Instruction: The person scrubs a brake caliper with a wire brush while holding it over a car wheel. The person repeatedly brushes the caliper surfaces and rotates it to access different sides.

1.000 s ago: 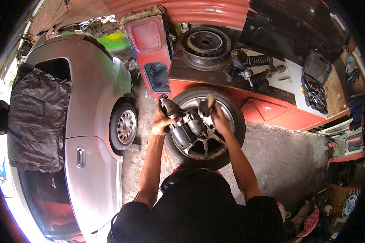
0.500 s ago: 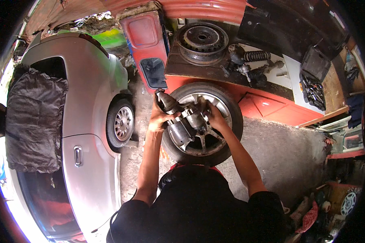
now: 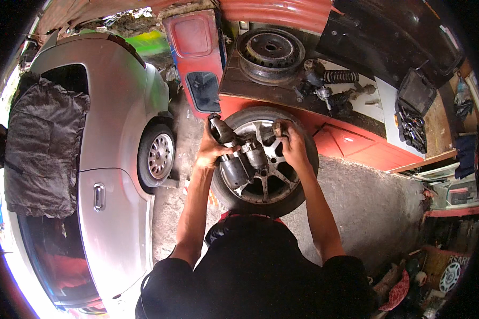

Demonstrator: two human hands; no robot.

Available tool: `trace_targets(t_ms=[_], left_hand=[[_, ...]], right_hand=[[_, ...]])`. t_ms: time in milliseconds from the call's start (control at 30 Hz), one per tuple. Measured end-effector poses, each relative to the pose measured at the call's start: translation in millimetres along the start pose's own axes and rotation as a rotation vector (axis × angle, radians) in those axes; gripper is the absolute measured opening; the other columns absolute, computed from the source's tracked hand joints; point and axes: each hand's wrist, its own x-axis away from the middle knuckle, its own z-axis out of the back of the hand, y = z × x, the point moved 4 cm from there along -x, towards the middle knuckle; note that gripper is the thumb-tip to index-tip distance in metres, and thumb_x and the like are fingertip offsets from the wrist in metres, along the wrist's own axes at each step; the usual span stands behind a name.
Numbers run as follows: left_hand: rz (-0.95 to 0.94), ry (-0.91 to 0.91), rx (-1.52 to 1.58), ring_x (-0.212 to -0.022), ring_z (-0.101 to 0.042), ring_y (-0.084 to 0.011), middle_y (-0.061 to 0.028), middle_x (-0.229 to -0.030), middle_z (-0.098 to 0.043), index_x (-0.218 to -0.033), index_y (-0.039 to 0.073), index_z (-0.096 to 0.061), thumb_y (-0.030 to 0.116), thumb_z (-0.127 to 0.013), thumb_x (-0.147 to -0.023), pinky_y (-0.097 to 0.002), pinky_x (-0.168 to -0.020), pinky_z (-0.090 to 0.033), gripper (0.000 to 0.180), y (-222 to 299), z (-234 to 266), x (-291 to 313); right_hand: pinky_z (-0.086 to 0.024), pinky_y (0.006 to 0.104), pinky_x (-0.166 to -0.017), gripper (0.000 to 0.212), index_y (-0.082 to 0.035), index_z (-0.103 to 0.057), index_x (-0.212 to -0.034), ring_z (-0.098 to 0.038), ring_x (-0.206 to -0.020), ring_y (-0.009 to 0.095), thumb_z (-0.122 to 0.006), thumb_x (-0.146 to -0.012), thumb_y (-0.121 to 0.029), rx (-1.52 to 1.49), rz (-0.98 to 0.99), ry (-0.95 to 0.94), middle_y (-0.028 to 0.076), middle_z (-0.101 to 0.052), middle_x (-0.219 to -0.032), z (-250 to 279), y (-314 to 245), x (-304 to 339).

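My left hand [image 3: 212, 151] is closed around the nose end of a metal starter motor [image 3: 236, 171], with its dark main cylinder and smaller solenoid side by side. The starter is tilted above a wheel [image 3: 272, 190] with a spoked alloy rim and black tyre lying flat in front of me. To the right of the starter and apart from it, my right hand [image 3: 294, 142] pinches a small dark brown piece [image 3: 278, 128]. Its kind cannot be made out, as the fingers cover part of it.
Behind the wheel stands a red cabinet [image 3: 346, 144] bearing a steel rim [image 3: 271, 53], a shock absorber with a coil spring [image 3: 339, 77] and an open tool case [image 3: 413, 119]. A silver car [image 3: 114, 133] is at the left. Assorted clutter [image 3: 399, 290] lies at the lower right.
My right hand has moved off the starter, up and to the right, with the small brown piece in its fingers. My left hand keeps its hold on the starter.
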Motion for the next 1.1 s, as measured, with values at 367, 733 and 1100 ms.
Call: trace_targets(t_ms=[367, 733, 1100], left_hand=[[0.024, 0.090, -0.025, -0.093, -0.062, -0.0221, -0.0061, -0.104, -0.058, -0.143, 0.016, -0.033, -0.012, -0.092, -0.041, -0.0363, -0.081, -0.058, 0.122, -4.2, -5.9, 0.2], [-0.022, 0.007, -0.092, -0.098, -0.063, -0.0242, -0.0100, -0.109, -0.059, -0.147, 0.011, -0.025, -0.009, -0.094, -0.043, -0.0380, -0.084, -0.057, 0.127, 4.3, -3.5, -3.4], [-0.136, -0.062, -0.259, -0.083, -0.066, -0.0219, -0.0077, -0.101, -0.060, -0.141, 0.016, -0.031, -0.012, -0.091, -0.038, -0.0331, -0.062, -0.059, 0.122, 3.4, -3.1, -9.2]], right_hand=[[-0.048, 0.0439, -0.095, 0.045, 0.004, -0.056, -0.125, -0.060, -0.111, 0.043, -0.051, -0.082, 0.016, 0.153, 0.143, 0.019, 0.025, -0.062, -0.115, -18.5, 0.1, 4.0], [-0.061, 0.0352, -0.081, 0.044, 0.007, -0.053, -0.127, -0.062, -0.108, 0.039, -0.047, -0.084, 0.017, 0.123, 0.187, 0.025, 0.025, -0.058, -0.120, -4.5, 13.0, -0.5], [-0.051, 0.0433, -0.094, 0.054, -0.007, -0.060, -0.125, -0.058, -0.116, 0.040, -0.053, -0.077, 0.018, 0.045, 0.123, -0.064, 0.023, -0.061, -0.122, 30.3, -32.1, -34.5]])
